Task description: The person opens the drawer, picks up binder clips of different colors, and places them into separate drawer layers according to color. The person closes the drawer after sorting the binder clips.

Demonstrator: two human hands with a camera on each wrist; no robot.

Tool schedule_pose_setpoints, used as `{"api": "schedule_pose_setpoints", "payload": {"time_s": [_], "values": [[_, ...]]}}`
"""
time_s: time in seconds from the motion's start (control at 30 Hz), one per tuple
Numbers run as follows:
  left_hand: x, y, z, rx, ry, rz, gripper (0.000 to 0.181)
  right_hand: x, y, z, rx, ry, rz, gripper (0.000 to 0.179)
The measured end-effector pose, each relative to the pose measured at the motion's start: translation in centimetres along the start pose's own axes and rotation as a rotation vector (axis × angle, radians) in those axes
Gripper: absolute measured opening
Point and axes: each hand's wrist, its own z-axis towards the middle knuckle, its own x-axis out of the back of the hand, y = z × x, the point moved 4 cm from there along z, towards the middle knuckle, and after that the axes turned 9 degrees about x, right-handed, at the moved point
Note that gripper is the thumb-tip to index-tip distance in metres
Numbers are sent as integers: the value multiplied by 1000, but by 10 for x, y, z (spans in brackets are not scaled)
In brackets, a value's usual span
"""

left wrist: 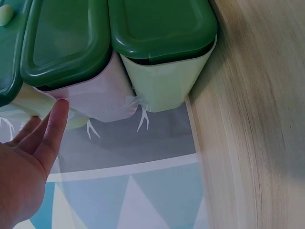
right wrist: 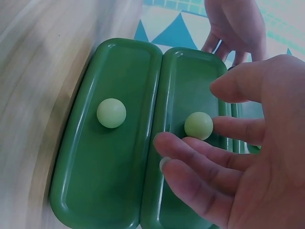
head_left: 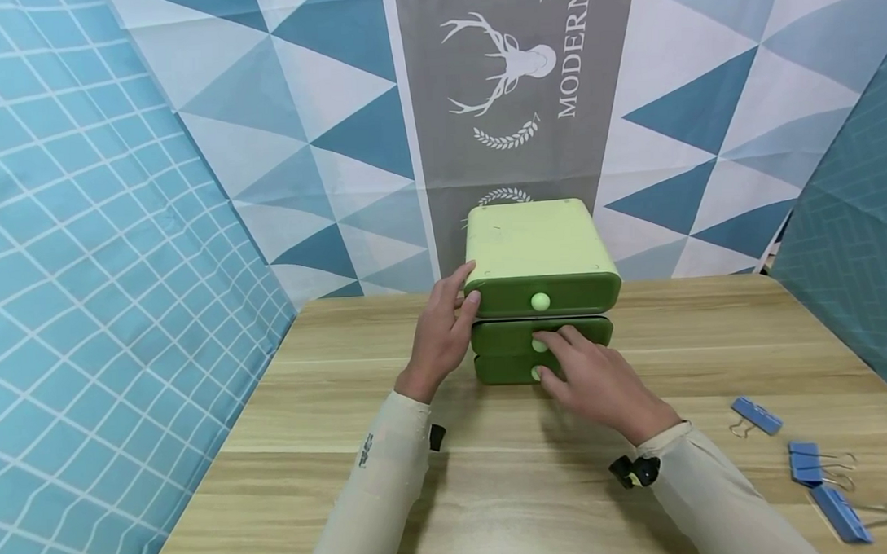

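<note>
A small drawer unit [head_left: 533, 237] with a pale yellow-green top stands against the back wall cloth, its three dark green drawer fronts facing me. My left hand [head_left: 440, 330] lies along the unit's left side, fingers extended, fingertips at the top drawer [head_left: 503, 296]. In front of the middle drawer [head_left: 500, 338] is my right hand [head_left: 601, 381], fingers loosely bent. One of its fingertips meets the round middle knob [right wrist: 198, 126] in the right wrist view, while the thumb stands apart from it. The bottom drawer [right wrist: 107, 162] has a matching pale knob [right wrist: 111, 113].
Blue binder clips [head_left: 805, 463] with metal handles lie on the wooden table [head_left: 331, 411] at the right. A patterned cloth with a deer head [head_left: 527, 60] hangs behind the unit. Blue tiled cloth [head_left: 83, 241] borders the left side.
</note>
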Motion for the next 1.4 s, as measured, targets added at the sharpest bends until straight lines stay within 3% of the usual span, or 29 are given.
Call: {"api": "schedule_pose_setpoints", "payload": {"time_s": [0.17,0.37,0.57,0.8,1.2,1.4], "values": [[0,-1,-1,4,-4,-4,48,3,-1,0,10,8,-16,45],[-1,1,-1,-20,6,22,52,15,-4,2,73,100,-59,39],[-2,2,-4,-102,-1,178,84,23,-8,6,103,129,-69,39],[-2,1,-6,-105,-23,240,106,29,-13,12,136,172,-49,37],[-1,1,-4,-78,-55,226,110,36,-9,22,131,183,-61,45],[0,2,-5,-80,-60,226,109,38,-7,25,102,181,-8,42]]}}
